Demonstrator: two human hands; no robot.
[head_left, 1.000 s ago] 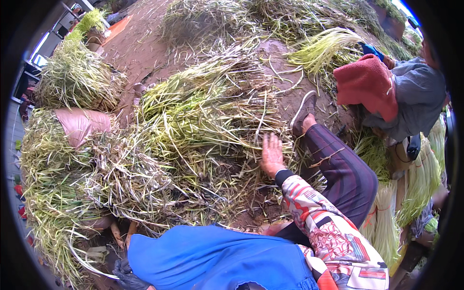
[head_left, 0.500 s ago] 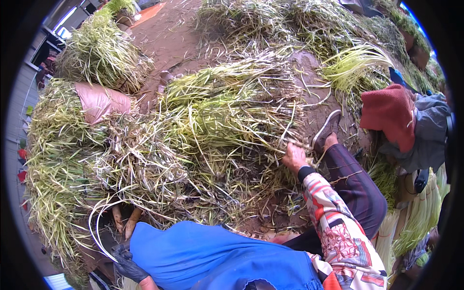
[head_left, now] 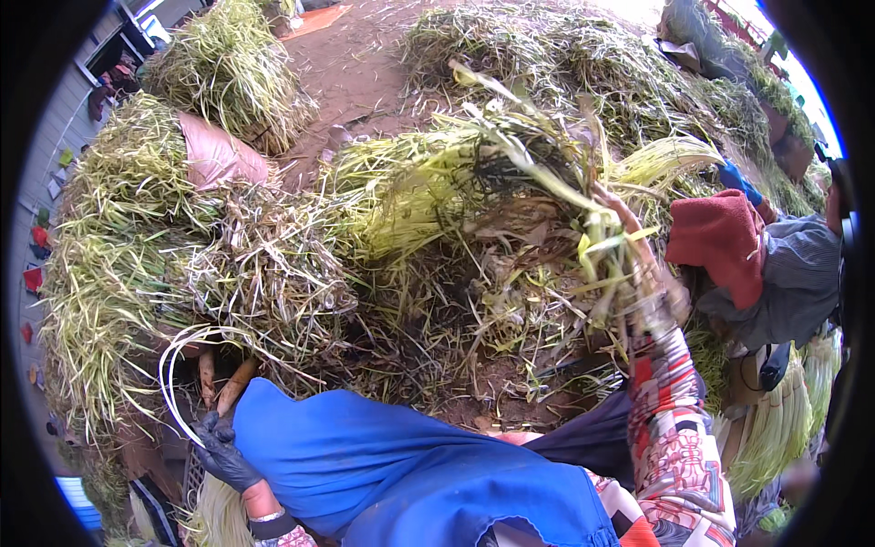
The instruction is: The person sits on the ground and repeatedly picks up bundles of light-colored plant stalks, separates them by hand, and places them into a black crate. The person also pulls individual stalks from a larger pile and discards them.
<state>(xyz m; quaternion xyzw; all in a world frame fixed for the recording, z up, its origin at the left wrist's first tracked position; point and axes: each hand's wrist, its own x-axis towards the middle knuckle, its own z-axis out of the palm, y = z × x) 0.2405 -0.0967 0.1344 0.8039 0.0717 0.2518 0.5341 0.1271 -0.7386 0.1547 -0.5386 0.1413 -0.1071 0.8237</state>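
My left hand [head_left: 223,453], in a black glove, is closed round a few long pale stalks [head_left: 166,387] that bend up in a loop beside the blue cloth over my lap. My bare right hand [head_left: 658,290] is raised over the heap and smeared by motion. A loose tuft of green and yellowish leafy stalks [head_left: 597,219] stands up from it, so the hand appears to grip them, though its fingers are not clear. Under and behind that tuft lies the big heap of long green stalks [head_left: 401,214], with dry, dark litter at its near side.
More stalk piles lie at left [head_left: 100,264] and far right [head_left: 583,68]. A pink sheet [head_left: 219,150] rests on the left pile. Close by at right is another person with a red cloth [head_left: 715,242] and a blue glove [head_left: 740,182]. Pale stalk bundles [head_left: 775,415] stand at lower right.
My right hand has swung up and to the right from the heap's near edge, lifting stalks with it. The left hand has risen slightly, with the looped stalks still in it.
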